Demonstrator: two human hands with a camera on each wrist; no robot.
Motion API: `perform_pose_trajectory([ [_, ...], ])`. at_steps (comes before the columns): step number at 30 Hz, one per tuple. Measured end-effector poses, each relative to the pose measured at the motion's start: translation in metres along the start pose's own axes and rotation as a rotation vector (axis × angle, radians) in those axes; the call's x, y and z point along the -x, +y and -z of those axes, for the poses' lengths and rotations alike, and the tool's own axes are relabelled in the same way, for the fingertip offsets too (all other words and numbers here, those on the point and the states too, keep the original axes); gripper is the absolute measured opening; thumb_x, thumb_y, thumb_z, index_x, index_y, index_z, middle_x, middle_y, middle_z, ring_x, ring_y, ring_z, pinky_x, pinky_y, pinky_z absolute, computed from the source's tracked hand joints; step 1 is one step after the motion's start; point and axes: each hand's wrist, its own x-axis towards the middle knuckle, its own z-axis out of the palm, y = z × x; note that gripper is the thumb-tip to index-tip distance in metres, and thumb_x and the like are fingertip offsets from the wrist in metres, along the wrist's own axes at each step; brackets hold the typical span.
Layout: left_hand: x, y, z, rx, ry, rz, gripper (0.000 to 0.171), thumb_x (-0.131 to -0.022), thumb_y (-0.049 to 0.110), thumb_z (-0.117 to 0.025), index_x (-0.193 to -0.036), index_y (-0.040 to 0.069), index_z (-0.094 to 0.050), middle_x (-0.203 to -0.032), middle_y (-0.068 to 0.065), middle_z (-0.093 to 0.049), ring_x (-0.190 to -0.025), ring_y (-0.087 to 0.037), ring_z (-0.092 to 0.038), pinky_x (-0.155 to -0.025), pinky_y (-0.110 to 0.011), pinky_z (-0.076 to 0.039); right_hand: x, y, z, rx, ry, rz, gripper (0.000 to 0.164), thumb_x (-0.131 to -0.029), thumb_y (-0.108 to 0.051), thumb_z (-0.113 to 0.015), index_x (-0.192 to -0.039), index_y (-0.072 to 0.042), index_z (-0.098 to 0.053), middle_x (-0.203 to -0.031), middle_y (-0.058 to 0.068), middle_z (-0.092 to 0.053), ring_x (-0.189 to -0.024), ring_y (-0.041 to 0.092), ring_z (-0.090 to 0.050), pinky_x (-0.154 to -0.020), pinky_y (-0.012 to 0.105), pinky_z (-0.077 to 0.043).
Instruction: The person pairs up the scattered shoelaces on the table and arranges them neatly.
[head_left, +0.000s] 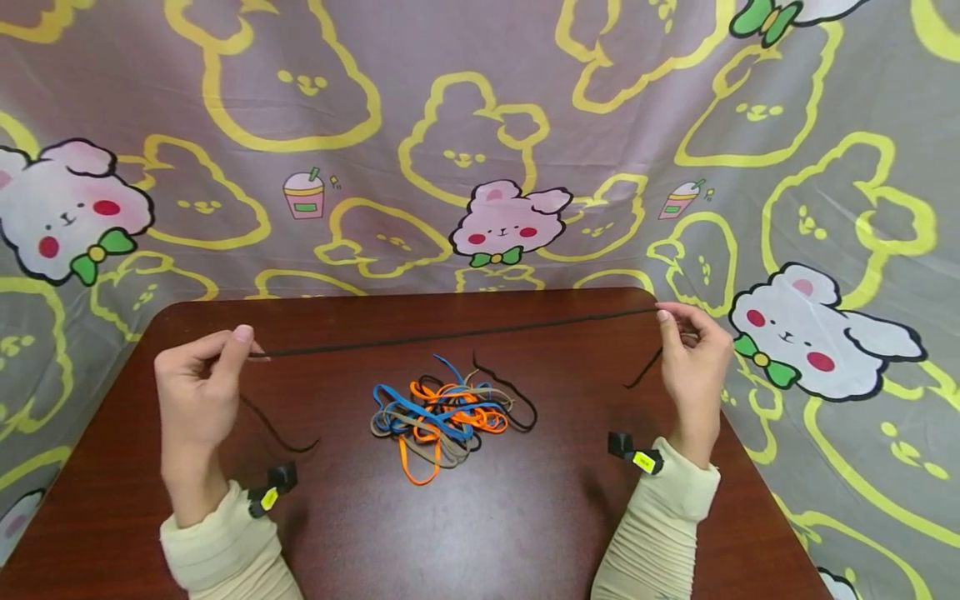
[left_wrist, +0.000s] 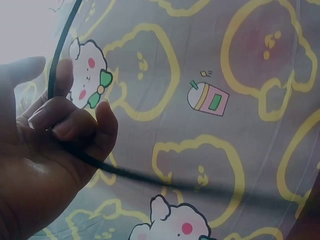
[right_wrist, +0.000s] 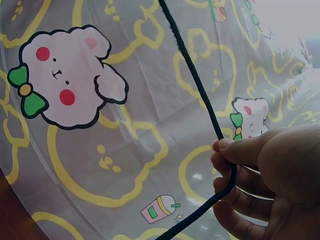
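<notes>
A black shoelace (head_left: pixel 450 335) stretches nearly straight between my two hands, above the table. My left hand (head_left: pixel 198 387) pinches it near one end, and a loose tail hangs down below that hand. In the left wrist view the lace (left_wrist: pixel 125 172) runs through the curled fingers. My right hand (head_left: pixel 690 358) pinches the other side between thumb and fingertips, a shorter tail dangling beneath. The right wrist view shows the lace (right_wrist: pixel 200 95) bending at the fingers. Between and below the hands lies a tangled pile of blue, orange, tan and black laces (head_left: pixel 442 417).
The pile rests on a dark reddish-brown table (head_left: pixel 480 533) with rounded far corners. Behind and beside it hangs a grey cloth (head_left: pixel 420 50) printed with yellow outlines and white cartoon animals. A small black camera (head_left: pixel 273 489) is strapped at the left wrist, another (head_left: pixel 633 454) at the right.
</notes>
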Motion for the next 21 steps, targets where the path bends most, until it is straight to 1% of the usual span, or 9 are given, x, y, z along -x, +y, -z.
perform_pose_trajectory([
  [4, 0.0, -0.005, 0.003, -0.038, -0.014, 0.006, 0.037, -0.095, 0.0, -0.064, -0.058, -0.002, -0.058, -0.048, 0.009, -0.032, -0.046, -0.003, -0.025, -0.043, -0.023, -0.014, -0.001, 0.0, 0.001, -0.01, 0.012, 0.0, 0.018, -0.098, -0.016, -0.069, -0.107, -0.005, -0.078, -0.082, -0.016, -0.062, -0.071, 0.003, -0.055, -0.067, 0.014, -0.044],
  [7, -0.001, -0.009, 0.006, -0.066, -0.038, 0.008, 0.04, -0.094, 0.0, -0.065, -0.056, 0.003, -0.055, -0.049, 0.01, -0.034, -0.047, -0.003, -0.026, -0.043, -0.023, -0.015, -0.001, 0.001, 0.0, -0.011, -0.003, 0.004, 0.019, -0.098, -0.017, -0.068, -0.108, -0.004, -0.078, -0.083, -0.015, -0.063, -0.071, 0.003, -0.056, -0.069, 0.014, -0.045],
  [10, -0.004, -0.013, 0.011, -0.116, -0.074, 0.02, 0.038, -0.094, 0.0, -0.066, -0.059, 0.004, -0.054, -0.053, 0.01, -0.035, -0.048, -0.004, -0.028, -0.044, -0.023, -0.018, -0.003, 0.004, -0.003, -0.003, -0.025, 0.024, 0.019, -0.099, -0.016, -0.068, -0.108, -0.003, -0.077, -0.083, -0.012, -0.064, -0.071, 0.003, -0.056, -0.069, 0.014, -0.045],
  [14, -0.007, -0.016, 0.02, -0.19, -0.118, 0.064, 0.033, -0.094, 0.001, -0.068, -0.063, 0.003, -0.056, -0.056, 0.008, -0.034, -0.049, -0.005, -0.029, -0.047, -0.024, -0.022, -0.008, 0.009, -0.005, 0.03, -0.036, 0.053, 0.017, -0.099, -0.012, -0.067, -0.107, -0.002, -0.077, -0.083, -0.01, -0.065, -0.07, 0.003, -0.055, -0.067, 0.014, -0.044],
  [16, -0.008, -0.016, 0.024, -0.214, -0.134, 0.08, 0.03, -0.094, 0.002, -0.069, -0.066, 0.003, -0.057, -0.056, 0.007, -0.034, -0.05, -0.006, -0.029, -0.048, -0.024, -0.023, -0.01, 0.011, -0.004, 0.048, -0.04, 0.062, 0.017, -0.099, -0.011, -0.066, -0.107, -0.002, -0.077, -0.084, -0.006, -0.065, -0.07, 0.003, -0.055, -0.067, 0.013, -0.043],
  [18, -0.01, -0.015, 0.029, -0.226, -0.145, 0.09, 0.028, -0.093, 0.003, -0.07, -0.068, 0.004, -0.059, -0.057, 0.006, -0.034, -0.05, -0.007, -0.029, -0.05, -0.025, -0.024, -0.013, 0.013, -0.003, 0.065, -0.046, 0.07, 0.018, -0.1, -0.011, -0.065, -0.108, -0.001, -0.077, -0.087, 0.001, -0.068, -0.071, 0.003, -0.054, -0.067, 0.013, -0.043],
  [21, -0.012, -0.015, 0.035, -0.254, -0.173, 0.076, 0.026, -0.093, 0.003, -0.07, -0.07, 0.005, -0.059, -0.058, 0.006, -0.034, -0.052, -0.007, -0.03, -0.05, -0.025, -0.024, -0.017, 0.014, -0.001, 0.082, -0.059, 0.087, 0.018, -0.1, -0.01, -0.064, -0.11, 0.0, -0.076, -0.093, 0.013, -0.071, -0.073, 0.003, -0.054, -0.068, 0.012, -0.042],
])
